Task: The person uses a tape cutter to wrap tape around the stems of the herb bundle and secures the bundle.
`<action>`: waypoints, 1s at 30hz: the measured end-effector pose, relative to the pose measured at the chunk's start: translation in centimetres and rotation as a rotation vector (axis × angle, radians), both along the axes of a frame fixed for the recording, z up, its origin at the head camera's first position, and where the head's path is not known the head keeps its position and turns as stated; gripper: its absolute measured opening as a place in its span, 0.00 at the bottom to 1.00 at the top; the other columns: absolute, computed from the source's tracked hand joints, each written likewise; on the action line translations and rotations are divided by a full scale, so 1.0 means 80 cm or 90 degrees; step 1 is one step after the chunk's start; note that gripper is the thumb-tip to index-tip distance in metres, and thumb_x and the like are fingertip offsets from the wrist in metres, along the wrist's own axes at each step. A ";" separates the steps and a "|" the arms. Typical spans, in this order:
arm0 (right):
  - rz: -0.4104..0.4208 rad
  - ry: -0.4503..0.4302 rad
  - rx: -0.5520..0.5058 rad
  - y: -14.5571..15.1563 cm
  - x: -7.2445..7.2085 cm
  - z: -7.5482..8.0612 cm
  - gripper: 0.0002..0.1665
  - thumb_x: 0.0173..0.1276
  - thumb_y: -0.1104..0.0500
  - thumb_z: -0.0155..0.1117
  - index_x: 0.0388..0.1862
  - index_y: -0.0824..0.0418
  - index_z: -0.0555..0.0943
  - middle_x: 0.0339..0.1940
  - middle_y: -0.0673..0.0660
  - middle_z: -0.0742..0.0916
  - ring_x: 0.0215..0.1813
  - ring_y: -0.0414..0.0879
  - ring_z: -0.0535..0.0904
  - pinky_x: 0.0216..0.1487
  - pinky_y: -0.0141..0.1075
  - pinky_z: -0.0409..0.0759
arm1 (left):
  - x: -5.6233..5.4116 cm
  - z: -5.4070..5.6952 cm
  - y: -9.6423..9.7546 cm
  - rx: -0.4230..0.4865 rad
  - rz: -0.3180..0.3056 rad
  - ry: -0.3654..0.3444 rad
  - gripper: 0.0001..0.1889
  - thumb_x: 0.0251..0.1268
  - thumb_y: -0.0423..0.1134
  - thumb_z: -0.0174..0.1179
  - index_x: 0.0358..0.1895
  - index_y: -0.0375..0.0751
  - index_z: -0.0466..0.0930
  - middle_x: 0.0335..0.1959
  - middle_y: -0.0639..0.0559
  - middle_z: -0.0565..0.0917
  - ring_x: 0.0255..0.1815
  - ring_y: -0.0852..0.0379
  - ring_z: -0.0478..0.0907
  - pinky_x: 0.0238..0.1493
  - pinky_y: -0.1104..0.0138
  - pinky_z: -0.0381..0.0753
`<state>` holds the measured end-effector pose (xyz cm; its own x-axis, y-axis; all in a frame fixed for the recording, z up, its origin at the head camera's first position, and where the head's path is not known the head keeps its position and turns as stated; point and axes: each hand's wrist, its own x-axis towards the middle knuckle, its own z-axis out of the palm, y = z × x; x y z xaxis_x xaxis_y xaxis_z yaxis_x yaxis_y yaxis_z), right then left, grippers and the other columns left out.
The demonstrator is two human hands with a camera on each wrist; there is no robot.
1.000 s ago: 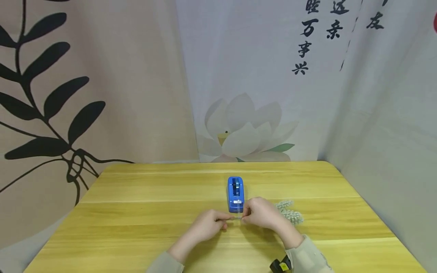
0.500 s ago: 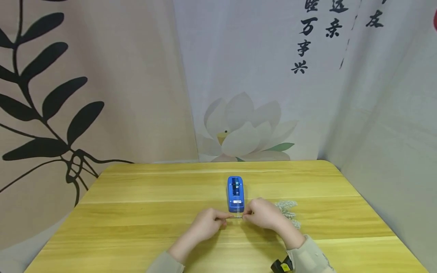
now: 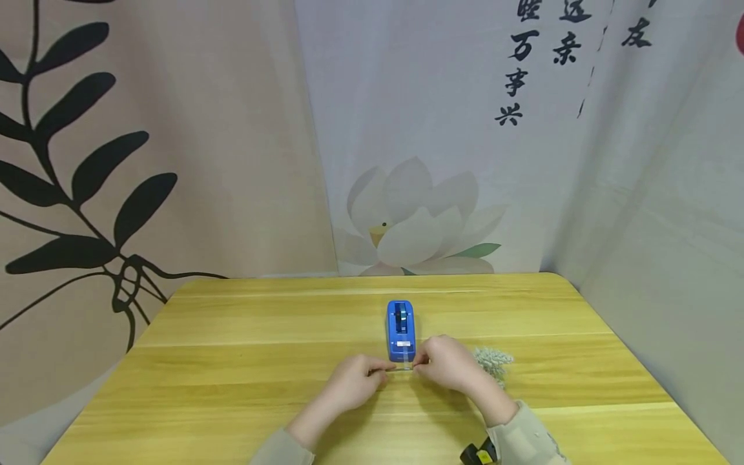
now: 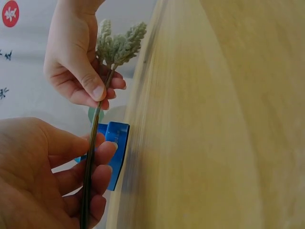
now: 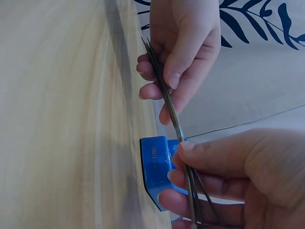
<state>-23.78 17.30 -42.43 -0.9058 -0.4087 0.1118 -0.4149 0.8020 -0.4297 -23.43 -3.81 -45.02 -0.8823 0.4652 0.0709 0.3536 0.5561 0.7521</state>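
A small bunch of pale green sprigs on thin stems [image 4: 93, 138] is held level between both hands. The left hand [image 3: 354, 382] pinches the stems' bare end between thumb and fingers. The right hand [image 3: 444, 363] grips them closer to the fluffy heads [image 3: 494, 360], which stick out past its far side. Just in front of the hands stands a blue tape dispenser [image 3: 401, 329]. A strip of clear tape [image 3: 405, 357] runs from it to the stems between the hands. In the right wrist view, a shiny band of tape [image 5: 178, 132] sits on the stems by the right thumb.
The wooden table [image 3: 261, 336] carries everything, with a printed curtain [image 3: 261, 161] behind its far edge. Close to the right sleeve [image 3: 526, 439] lies a black object with a yellow patch [image 3: 479, 453], partly hidden.
The fluffy heads beyond the right hand have changed position, as the stems turn between the fingers. Both hands stay almost in place, and the dispenser has not moved.
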 end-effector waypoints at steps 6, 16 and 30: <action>-0.009 0.002 -0.003 -0.003 0.001 0.000 0.05 0.57 0.62 0.72 0.24 0.53 0.85 0.24 0.44 0.84 0.25 0.37 0.72 0.30 0.35 0.75 | 0.000 0.002 -0.001 -0.023 0.010 0.022 0.13 0.65 0.33 0.59 0.49 0.50 0.87 0.45 0.48 0.86 0.33 0.57 0.80 0.36 0.60 0.80; -0.020 0.028 0.019 -0.007 0.002 -0.002 0.08 0.56 0.62 0.73 0.22 0.52 0.83 0.23 0.43 0.82 0.24 0.36 0.72 0.29 0.34 0.76 | -0.002 0.001 -0.003 -0.011 0.033 0.028 0.15 0.61 0.28 0.61 0.44 0.53 0.89 0.41 0.52 0.88 0.40 0.56 0.82 0.34 0.65 0.78; -0.029 0.046 0.035 -0.009 0.001 -0.008 0.09 0.54 0.63 0.73 0.22 0.53 0.80 0.24 0.43 0.81 0.25 0.37 0.72 0.28 0.34 0.75 | -0.005 -0.002 0.000 -0.005 0.046 0.050 0.19 0.56 0.23 0.59 0.41 0.52 0.89 0.40 0.50 0.88 0.31 0.60 0.80 0.27 0.68 0.76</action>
<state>-23.67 16.57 -43.07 -0.9141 -0.3742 0.1565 -0.4056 0.8424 -0.3547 -23.82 -3.82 -45.20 -0.9052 0.4020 0.1377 0.3704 0.5876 0.7194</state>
